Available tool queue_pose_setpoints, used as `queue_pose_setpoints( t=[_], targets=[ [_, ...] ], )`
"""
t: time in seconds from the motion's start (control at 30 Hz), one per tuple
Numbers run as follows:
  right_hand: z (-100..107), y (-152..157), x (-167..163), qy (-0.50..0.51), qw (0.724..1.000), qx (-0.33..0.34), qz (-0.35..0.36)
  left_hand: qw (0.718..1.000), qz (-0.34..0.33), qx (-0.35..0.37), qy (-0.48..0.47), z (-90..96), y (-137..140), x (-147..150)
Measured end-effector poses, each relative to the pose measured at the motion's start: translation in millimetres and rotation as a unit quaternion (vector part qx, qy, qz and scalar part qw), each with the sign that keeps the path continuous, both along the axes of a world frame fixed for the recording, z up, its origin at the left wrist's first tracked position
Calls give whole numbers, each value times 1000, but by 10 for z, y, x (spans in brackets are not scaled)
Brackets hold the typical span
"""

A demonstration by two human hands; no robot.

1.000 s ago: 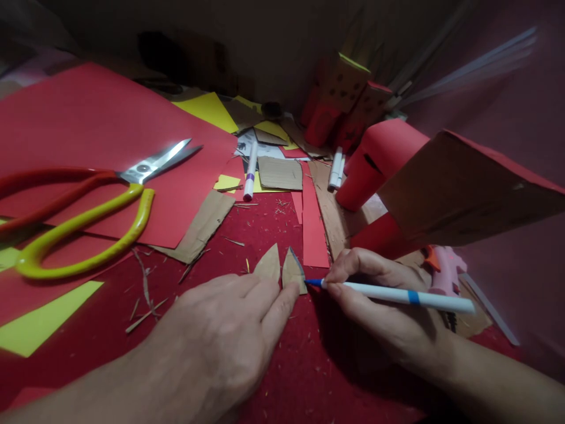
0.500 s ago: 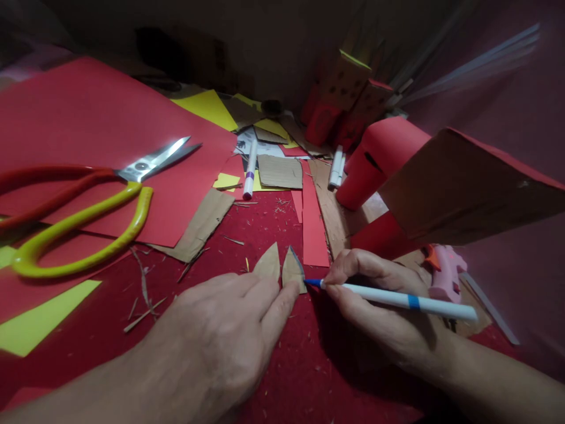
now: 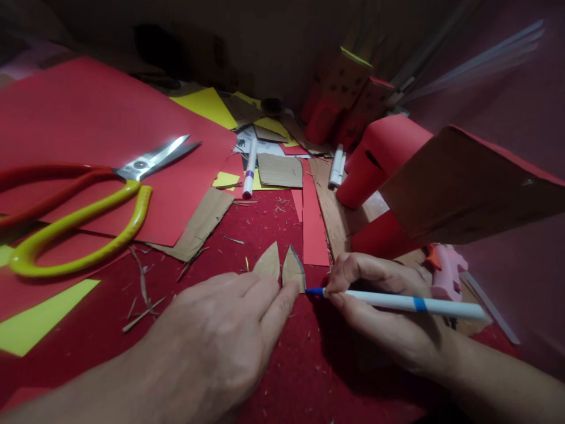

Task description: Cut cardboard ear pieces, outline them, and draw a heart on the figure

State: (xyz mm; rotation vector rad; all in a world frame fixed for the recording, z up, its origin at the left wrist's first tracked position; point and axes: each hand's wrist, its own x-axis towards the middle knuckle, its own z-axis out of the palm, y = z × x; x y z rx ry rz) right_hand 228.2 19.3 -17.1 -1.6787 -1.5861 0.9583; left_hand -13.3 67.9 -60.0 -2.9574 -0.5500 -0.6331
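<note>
My left hand [image 3: 233, 330] lies flat, fingers stretched forward. Its fingertips press on two small pointed cardboard pieces, a left one [image 3: 269, 261] and a right one [image 3: 292, 272]. Blue marks run along the right piece's right edge. A white felt-tip marker [image 3: 388, 300] with a blue band is pinched in my right hand [image 3: 379, 300]. The marker's blue tip is at the lower right corner of the right piece. The lower ends of both pieces are partly hidden under my left fingers.
Scissors [image 3: 141, 166] with red and yellow handles rest on a red sheet [image 3: 185, 147] to the left. Capped markers, cardboard scraps and paper strips lie ahead. Red tubes [image 3: 362, 171] with a brown panel [image 3: 472, 182] stand at right, near a pink glue gun [image 3: 448, 274].
My right hand and the marker have shifted slightly down and right, its tip sliding down to the piece's lower corner. My left hand stays in place.
</note>
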Motion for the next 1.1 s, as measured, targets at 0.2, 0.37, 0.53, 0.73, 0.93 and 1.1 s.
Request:
queue_pose_setpoints(
  t=[0.2,0.37,0.53,0.73,0.93,1.1],
  targets=[
    [-45,-10,43,18,1000,8,7,1000,-4,24,13,-48,6,-12],
    [-40,-6,56,13,1000,-6,18,999,3,37,7,-96,-10,-17],
    [-37,-5,30,19,1000,11,8,999,-7,33,17,-36,6,-22],
    [-50,0,53,32,999,-15,1,1000,8,26,6,-47,-12,-6],
    [-70,8,40,88,995,-5,-48,1000,9,19,-10,-59,-2,8],
    [-45,5,18,33,999,0,-11,999,17,35,-17,-99,-7,24]
  ],
)
